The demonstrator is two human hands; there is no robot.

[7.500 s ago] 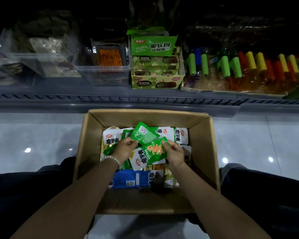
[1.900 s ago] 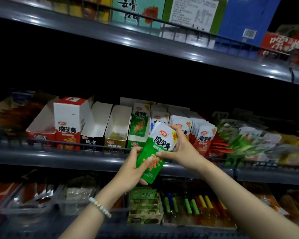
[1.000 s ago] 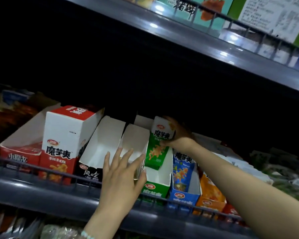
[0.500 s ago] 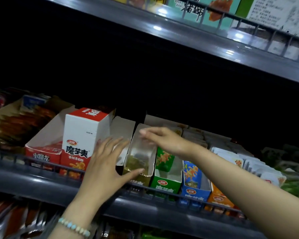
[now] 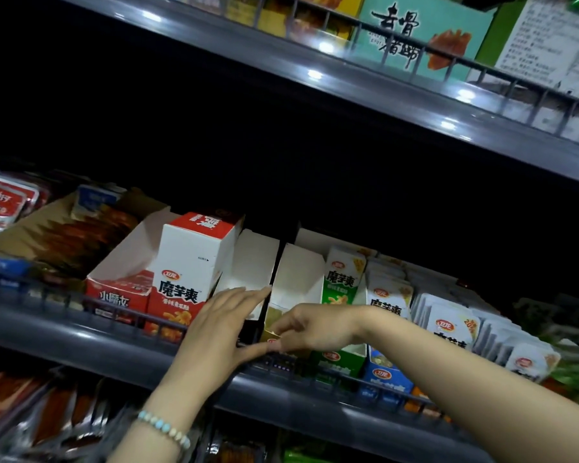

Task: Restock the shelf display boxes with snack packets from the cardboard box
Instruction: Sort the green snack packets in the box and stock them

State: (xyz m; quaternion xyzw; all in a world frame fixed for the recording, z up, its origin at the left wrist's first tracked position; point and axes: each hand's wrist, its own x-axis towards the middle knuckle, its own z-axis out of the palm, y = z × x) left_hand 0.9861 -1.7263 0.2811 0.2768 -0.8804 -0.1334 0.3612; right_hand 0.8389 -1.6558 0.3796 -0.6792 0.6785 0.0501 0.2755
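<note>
— Two hands are up at the middle shelf (image 5: 81, 335). Which one is doing the holding?

— That's the right hand (image 5: 318, 325). Its fingers are curled, and the thumb and fingertips pinch the front lip of the yellow-brown box (image 5: 300, 275), low down by the wire rail (image 5: 131, 317).

— And the left hand (image 5: 221, 329)?

— Flat. Its fingers (image 5: 248, 295) are straight and close together, laid against the front of the dark-fronted box (image 5: 254, 262) next door. The thumb reaches out to the right, and its tip lies just beside the right hand's fingertips. I cannot tell whether they touch. A bead bracelet (image 5: 164, 427) sits on that wrist.

— Where do the display boxes stand?

— Side by side along the front of the middle shelf, behind the rail. From the left: a low red box (image 5: 117, 292), a tall red and white box (image 5: 191, 262) with its top closed, the dark-fronted box, the yellow-brown box, a green box (image 5: 335, 359) and a blue box (image 5: 385, 375).

— Any packets in them?

— A green packet (image 5: 341, 282) stands upright in the green box, just right of the yellow-brown one. Further right, white packets (image 5: 448, 325) stand in rows. The two boxes under the hands show white inner walls, and the hands hide their floors.

— Anything overhead?

— An upper shelf (image 5: 348, 85) with a teal carton (image 5: 425, 31) behind its own rail.
</note>
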